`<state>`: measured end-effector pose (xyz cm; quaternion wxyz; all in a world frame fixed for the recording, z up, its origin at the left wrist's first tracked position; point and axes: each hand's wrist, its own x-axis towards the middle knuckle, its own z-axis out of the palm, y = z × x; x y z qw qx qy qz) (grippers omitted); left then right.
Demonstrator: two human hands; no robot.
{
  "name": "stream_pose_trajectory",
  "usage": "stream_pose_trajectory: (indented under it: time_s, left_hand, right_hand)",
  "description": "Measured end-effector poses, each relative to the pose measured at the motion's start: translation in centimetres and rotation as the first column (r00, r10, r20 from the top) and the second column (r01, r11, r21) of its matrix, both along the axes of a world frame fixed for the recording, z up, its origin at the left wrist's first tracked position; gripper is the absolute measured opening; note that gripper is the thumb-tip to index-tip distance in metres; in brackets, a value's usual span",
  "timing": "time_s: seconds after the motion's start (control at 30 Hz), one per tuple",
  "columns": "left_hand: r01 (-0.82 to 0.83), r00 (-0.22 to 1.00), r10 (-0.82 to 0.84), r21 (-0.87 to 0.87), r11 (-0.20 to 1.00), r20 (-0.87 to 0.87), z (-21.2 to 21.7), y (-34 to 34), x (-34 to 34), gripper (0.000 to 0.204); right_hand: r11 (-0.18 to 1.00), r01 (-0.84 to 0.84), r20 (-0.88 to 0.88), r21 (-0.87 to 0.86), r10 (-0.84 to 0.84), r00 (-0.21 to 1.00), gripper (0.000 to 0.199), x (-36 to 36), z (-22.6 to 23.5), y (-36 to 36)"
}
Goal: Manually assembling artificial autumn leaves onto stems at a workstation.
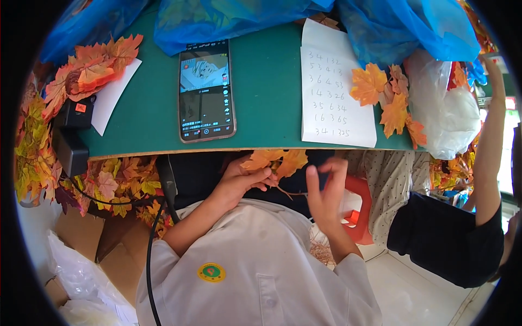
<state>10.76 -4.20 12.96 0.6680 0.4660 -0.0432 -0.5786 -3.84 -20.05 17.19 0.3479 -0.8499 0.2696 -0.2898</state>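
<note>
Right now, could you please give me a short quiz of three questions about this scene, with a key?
1. True or false: the left hand holds orange leaves.
2. What lies on the green table between the phone and the loose leaves at the right? A) a white sheet of paper with handwriting, B) a pair of scissors, C) a red cup.
3. Is the right hand gripping anything?

Key
1. True.
2. A, the white sheet of paper.
3. No; its fingers are spread open beside the leaves, and nothing shows in its grasp.
</note>
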Motion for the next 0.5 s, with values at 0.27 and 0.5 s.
stream_pose_trajectory:
  time_s: [0.27,0.5]
  left_hand:
    - [-0.146,0.986,0.147,0.011,0.989,-0.074,1.6,0.1,-0.9,0.03]
    - [-0.153,0.988,0.154,0.072,0.986,-0.006,2.2,-0.4,-0.4,0.029]
  right_hand:
    - [0.834,-0.387,-0.105,-0.394,0.378,0.92,0.027,1.0,0.9,3.0]
    - [0.842,-0.365,-0.13,-0.397,0.343,0.931,0.027,1.8,-0.3,2.9]
